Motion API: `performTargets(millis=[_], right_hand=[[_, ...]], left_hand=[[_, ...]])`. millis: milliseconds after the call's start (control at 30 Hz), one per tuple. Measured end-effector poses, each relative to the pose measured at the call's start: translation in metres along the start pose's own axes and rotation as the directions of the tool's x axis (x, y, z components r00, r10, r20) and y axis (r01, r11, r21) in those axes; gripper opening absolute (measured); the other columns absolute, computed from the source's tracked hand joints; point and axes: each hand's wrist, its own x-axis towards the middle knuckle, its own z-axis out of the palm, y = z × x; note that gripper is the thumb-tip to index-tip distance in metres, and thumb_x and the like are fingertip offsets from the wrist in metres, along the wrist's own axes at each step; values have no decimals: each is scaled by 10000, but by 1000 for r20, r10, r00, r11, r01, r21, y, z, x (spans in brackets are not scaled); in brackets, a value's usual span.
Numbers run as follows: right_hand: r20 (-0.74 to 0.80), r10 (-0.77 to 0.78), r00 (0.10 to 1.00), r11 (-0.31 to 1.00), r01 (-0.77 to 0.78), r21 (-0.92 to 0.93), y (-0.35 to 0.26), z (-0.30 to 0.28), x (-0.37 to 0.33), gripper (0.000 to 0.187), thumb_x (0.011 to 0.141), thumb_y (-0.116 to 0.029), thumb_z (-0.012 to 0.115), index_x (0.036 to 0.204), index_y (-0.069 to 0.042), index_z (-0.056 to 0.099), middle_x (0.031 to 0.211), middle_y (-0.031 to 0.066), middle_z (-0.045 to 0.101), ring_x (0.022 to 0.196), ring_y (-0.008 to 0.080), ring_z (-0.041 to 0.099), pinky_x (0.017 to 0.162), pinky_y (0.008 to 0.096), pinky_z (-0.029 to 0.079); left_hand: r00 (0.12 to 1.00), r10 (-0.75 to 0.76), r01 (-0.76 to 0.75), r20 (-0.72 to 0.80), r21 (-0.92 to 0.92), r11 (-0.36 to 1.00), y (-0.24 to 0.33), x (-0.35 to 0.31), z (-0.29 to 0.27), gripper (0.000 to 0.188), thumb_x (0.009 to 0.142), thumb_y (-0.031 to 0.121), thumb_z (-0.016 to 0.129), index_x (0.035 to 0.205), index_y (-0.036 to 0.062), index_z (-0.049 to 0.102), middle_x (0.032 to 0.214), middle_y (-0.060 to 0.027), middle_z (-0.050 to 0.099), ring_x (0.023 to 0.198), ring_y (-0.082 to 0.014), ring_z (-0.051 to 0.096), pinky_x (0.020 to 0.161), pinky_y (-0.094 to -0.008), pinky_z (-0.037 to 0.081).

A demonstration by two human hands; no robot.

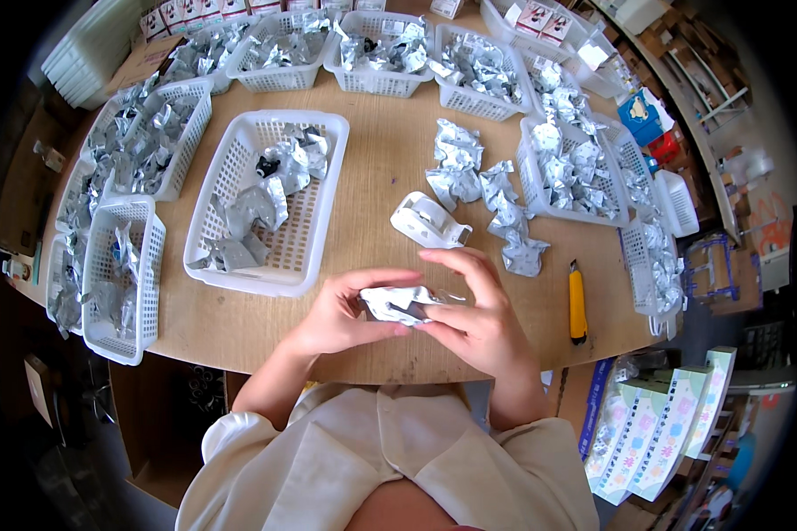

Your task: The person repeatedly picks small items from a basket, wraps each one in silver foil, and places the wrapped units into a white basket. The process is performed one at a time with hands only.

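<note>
Close to the table's front edge, a small silver-white foil packet point(388, 301) is held between both hands. My left hand point(335, 310) closes around its left end, thumb below and fingers above. The thumb and fingertips of my right hand point(480, 320) pinch its right end, with the index finger raised and bent. A thin clear strip, perhaps tape, glints by the right fingers. Just beyond the hands lies a white tape dispenser point(427, 221). Several crumpled foil packets point(456, 159) form two loose columns on the wood to the right of it.
Left of the hands, a large white basket point(205, 190) holds several foil packets. More filled baskets point(279, 80) ring the table's left, far and right sides. A yellow utility knife point(577, 305) lies at the right front. Patterned boxes point(669, 429) stand below the table's right edge.
</note>
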Motion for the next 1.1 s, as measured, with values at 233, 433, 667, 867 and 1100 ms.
performTargets(millis=[233, 433, 667, 867, 1100], right_hand=[[-146, 65, 987, 984, -39, 175, 7, 16, -9, 298, 675, -129, 847, 923, -72, 692, 1215, 124, 510, 1083, 253, 560, 783, 345, 494], [-55, 70, 996, 984, -60, 170, 9, 9, -4, 149, 746, -58, 782, 815, -18, 656, 1116, 118, 568, 987, 239, 608, 750, 332, 525], [-362, 301, 882, 781, -11, 624, 13, 29, -12, 601, 682, -30, 848, 1188, -25, 525, 1108, 76, 584, 899, 142, 603, 686, 262, 488], [-20, 516, 857, 433, -240, 869, 27, 40, -21, 305, 812, 38, 708, 1100, 37, 609, 1092, 74, 612, 946, 127, 603, 770, 257, 486], [9, 594, 805, 357, -274, 893, 35, 50, -24, 283, 815, 113, 639, 1093, 59, 649, 976, 85, 673, 882, 125, 636, 783, 241, 509]], left_hand=[[986, 128, -124, -107, 37, 992, -9, 11, 3, 503, 706, -31, 804, 1174, 15, 629, 1129, -91, 603, 1057, -186, 597, 909, -310, 491], [986, 140, -126, -90, 141, 982, -13, 12, 3, 381, 715, -24, 798, 1080, 21, 699, 1141, -100, 611, 1066, -184, 593, 899, -311, 493], [975, 35, -38, -221, -10, 999, -12, 7, 4, 265, 836, -41, 676, 1099, -13, 682, 1137, -142, 655, 1028, -171, 613, 882, -293, 494], [956, 61, -30, -287, 112, 993, -11, 9, 15, 208, 857, -50, 639, 1061, -49, 684, 1070, -116, 686, 958, -146, 633, 865, -285, 501], [929, 17, -17, -369, 2, 1000, -25, 5, 3, 147, 877, -17, 613, 983, -51, 709, 1023, -119, 692, 846, -136, 644, 732, -260, 506]])
